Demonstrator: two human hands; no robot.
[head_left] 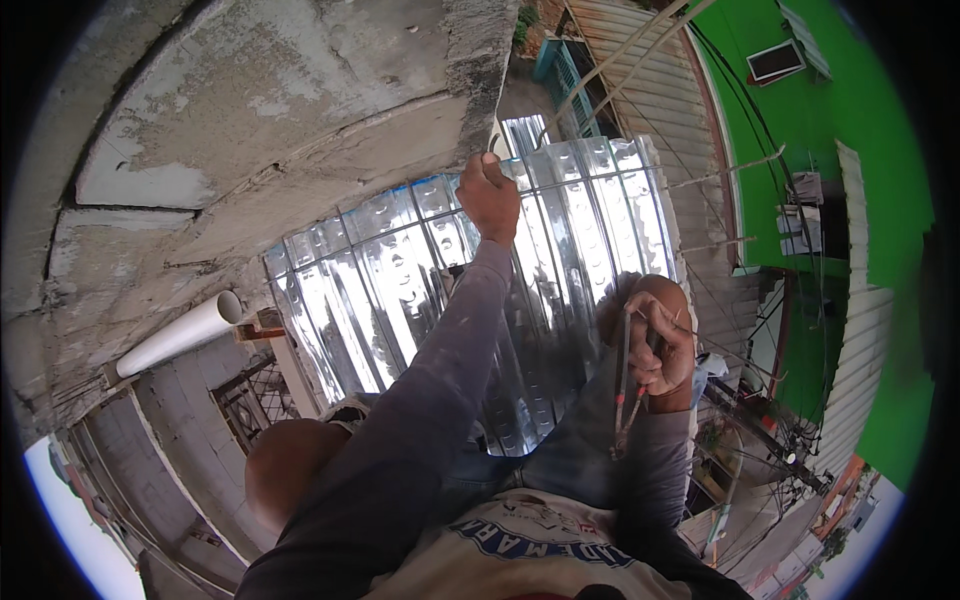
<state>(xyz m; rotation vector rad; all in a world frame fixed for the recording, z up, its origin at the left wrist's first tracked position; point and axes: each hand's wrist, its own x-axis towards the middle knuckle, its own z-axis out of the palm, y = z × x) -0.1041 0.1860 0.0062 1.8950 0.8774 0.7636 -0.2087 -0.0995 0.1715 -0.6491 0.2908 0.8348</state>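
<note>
Corrugated roof sheet (pixel 560 250) below concrete wall (pixel 300 110). Left hand (pixel 488 195) fisted at wall edge, contents unclear. Right hand (pixel 660 345) clasps pliers (pixel 625 385). Likely tying; next needs pliers brought up.

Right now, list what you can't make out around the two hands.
Head view:
- Left hand: its closed fingers cover whatever it grips at the concrete edge.
- Right hand: holds a thin metal tool; its kind is unclear and the palm covers its top.
- Corrugated metal sheet: the arm and knees hide its lower edge.
</note>
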